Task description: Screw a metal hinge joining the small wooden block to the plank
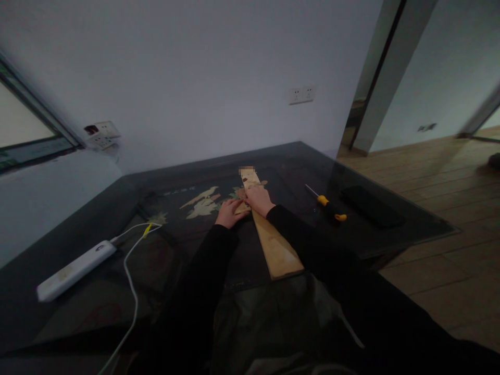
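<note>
A long, light wooden board lies lengthwise across the dark glossy table, its near end at the table's front edge. My right hand is closed over the board's middle, fingers curled toward its left edge. Against that left edge, my left hand pinches a small tan piece of wood between thumb and fingers. The two hands nearly touch, and their fingertips partly hide what lies between them. To the right of the board rests a screwdriver with a yellow and black handle.
A white power strip lies on the left of the table, its white cable running off the front edge. A flat black object sits at the right. Wall sockets are behind; the table carries a bird-and-flower picture.
</note>
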Demonstrator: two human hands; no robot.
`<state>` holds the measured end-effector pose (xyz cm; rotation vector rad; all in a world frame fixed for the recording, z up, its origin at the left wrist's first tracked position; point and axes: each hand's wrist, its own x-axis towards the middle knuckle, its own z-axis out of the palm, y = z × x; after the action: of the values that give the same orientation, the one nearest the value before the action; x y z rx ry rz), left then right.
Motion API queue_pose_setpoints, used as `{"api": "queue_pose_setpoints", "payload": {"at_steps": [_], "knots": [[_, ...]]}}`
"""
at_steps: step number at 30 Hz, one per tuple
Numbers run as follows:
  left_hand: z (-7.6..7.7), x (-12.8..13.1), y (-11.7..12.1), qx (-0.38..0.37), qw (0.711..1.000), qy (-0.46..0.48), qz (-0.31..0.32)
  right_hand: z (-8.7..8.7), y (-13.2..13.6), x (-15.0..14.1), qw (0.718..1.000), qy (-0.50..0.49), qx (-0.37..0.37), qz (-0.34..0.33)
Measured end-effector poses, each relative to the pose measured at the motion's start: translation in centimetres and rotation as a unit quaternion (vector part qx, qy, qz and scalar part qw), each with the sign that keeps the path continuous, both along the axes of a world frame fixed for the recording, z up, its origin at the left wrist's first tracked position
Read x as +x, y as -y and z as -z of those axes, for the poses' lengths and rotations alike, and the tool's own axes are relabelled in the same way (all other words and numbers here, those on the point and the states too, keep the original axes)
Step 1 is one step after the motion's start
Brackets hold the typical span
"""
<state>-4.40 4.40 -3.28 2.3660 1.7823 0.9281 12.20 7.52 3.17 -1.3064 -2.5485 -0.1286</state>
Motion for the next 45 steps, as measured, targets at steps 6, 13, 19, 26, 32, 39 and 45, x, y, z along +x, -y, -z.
{"api": "queue_pose_setpoints", "payload": {"at_steps": [6, 13, 19, 26, 32, 39, 45], "knots": [[0.1, 0.1, 0.0, -0.004, 1.000, -0.011, -0.010, -0.1, 0.4, 0.0, 0.999, 0.017, 0.019, -0.040], [0.6, 0.0, -0.2, -0.009, 1.000, -0.017, -0.007, -0.1, 0.1, -0.1, 0.999, -0.001, -0.003, -0.048], [0.5, 0.0, -0.1, -0.018, 0.999, -0.039, -0.010, 0.4, -0.2, -0.2, 0.999, -0.029, -0.026, -0.004], [0.4, 0.1, 0.0, -0.013, 0.999, -0.035, -0.007, 0.7, -0.3, -0.1, 0.999, -0.009, 0.020, -0.030], [0.7, -0.1, -0.3, -0.009, 0.999, -0.035, -0.005, 0.8, -0.5, -0.1, 0.999, -0.006, 0.011, -0.031], [0.6, -0.1, -0.4, -0.004, 1.000, -0.027, -0.011, 0.8, -0.2, 0.0, 0.999, -0.017, 0.035, -0.033], [0.6, -0.1, -0.5, -0.010, 0.999, -0.036, -0.008, 0.8, -0.3, -0.1, 0.999, -0.011, 0.019, -0.032]]}}
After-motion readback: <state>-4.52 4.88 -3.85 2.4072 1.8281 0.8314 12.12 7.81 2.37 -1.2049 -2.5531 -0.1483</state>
